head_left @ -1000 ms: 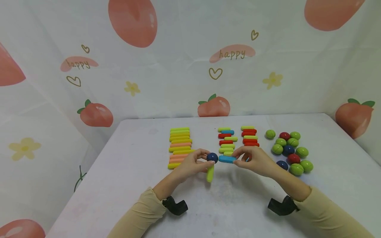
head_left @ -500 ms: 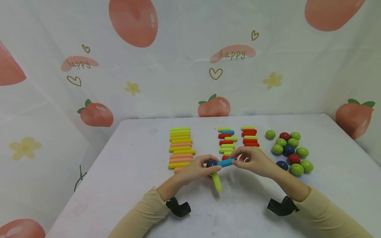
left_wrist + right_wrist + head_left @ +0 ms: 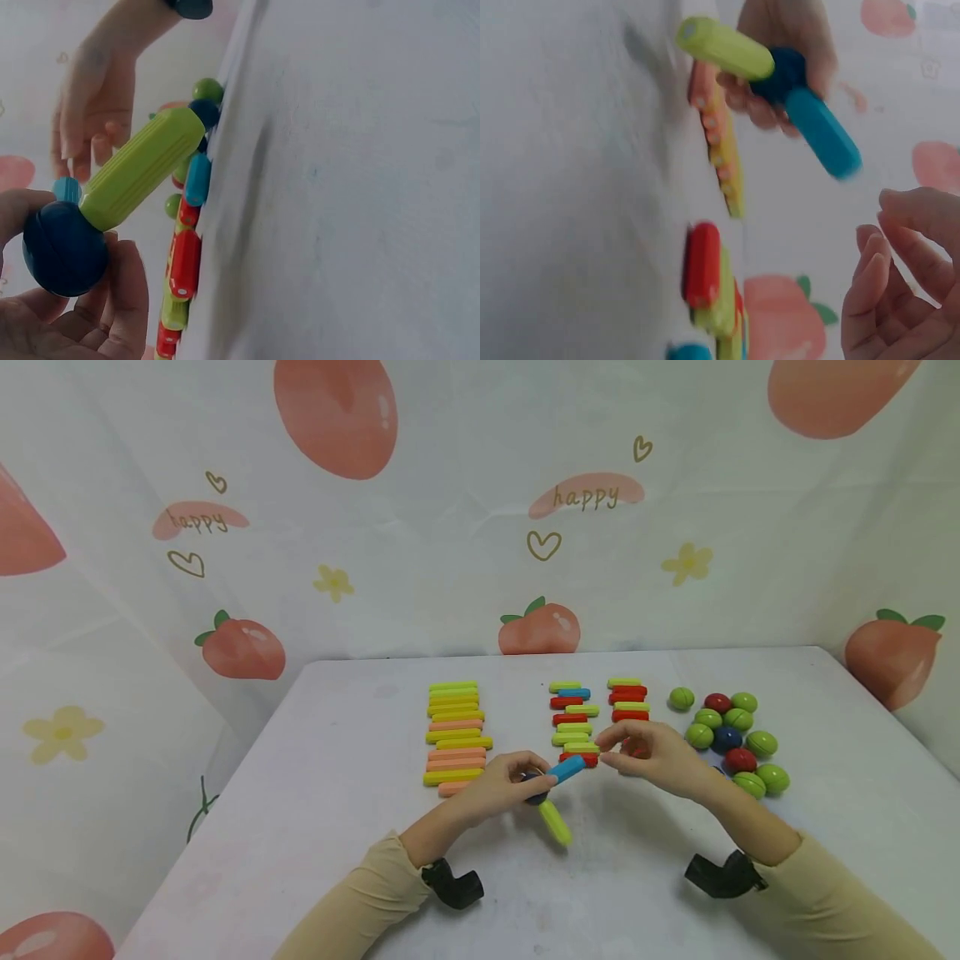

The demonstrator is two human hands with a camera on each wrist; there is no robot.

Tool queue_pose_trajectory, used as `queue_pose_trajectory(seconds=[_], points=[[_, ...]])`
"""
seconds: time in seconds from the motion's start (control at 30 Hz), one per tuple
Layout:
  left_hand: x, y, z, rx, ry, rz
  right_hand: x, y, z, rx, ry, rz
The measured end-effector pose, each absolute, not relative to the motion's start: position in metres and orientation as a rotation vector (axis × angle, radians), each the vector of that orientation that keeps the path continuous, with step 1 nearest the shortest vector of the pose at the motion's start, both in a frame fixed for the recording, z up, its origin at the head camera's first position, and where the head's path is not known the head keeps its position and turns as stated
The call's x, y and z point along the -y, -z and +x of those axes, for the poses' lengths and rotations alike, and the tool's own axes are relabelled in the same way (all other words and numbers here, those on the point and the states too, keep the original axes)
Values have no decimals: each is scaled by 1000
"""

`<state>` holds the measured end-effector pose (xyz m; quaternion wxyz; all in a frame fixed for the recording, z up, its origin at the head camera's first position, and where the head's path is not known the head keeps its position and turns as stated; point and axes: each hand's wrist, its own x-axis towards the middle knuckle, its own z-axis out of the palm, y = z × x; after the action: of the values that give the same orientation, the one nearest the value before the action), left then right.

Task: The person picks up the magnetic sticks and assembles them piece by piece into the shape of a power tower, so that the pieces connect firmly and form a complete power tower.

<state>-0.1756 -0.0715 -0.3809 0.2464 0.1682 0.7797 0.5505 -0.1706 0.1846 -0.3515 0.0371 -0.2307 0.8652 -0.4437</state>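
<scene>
My left hand (image 3: 498,789) grips a dark blue ball (image 3: 64,251) between thumb and fingers, above the table. Two ridged rods stick out of this ball: a lime-green one (image 3: 146,169) slanting down toward the front, and a light-blue one (image 3: 825,135) slanting up to the right. Both look joined to the ball, at an angle to each other. To the right of the blue rod's free end, my right hand (image 3: 663,760) hovers with loosely bent fingers, thumb and forefinger parted, touching nothing. The left fingers partly cover the ball in the head view.
On the left lies a column of yellow, orange and lime rods (image 3: 456,737). Two shorter columns, with red rods (image 3: 566,702) among lime and blue, lie behind the hands. Green, red and blue balls (image 3: 738,719) cluster on the right. A printed cloth (image 3: 450,552) hangs behind the table (image 3: 360,727).
The right hand brought the blue rod against the ball, then released it and drew away to the right. The left hand has lowered slightly and turned, swinging the lime-green rod rightward.
</scene>
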Motion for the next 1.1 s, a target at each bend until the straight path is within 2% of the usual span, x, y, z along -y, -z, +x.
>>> queue_pose_trajectory(seconds=[0.17, 0.5, 1.1], points=[[77, 381, -178, -2175, -1504, 455, -218, 345, -178, -2732, 1205, -581], [82, 384, -182, -2172, -1514, 455, -287, 350, -189, -2589, 970, -705], [83, 383, -179, -2159, -1510, 449, -292, 358, -191, -2549, 795, -513]])
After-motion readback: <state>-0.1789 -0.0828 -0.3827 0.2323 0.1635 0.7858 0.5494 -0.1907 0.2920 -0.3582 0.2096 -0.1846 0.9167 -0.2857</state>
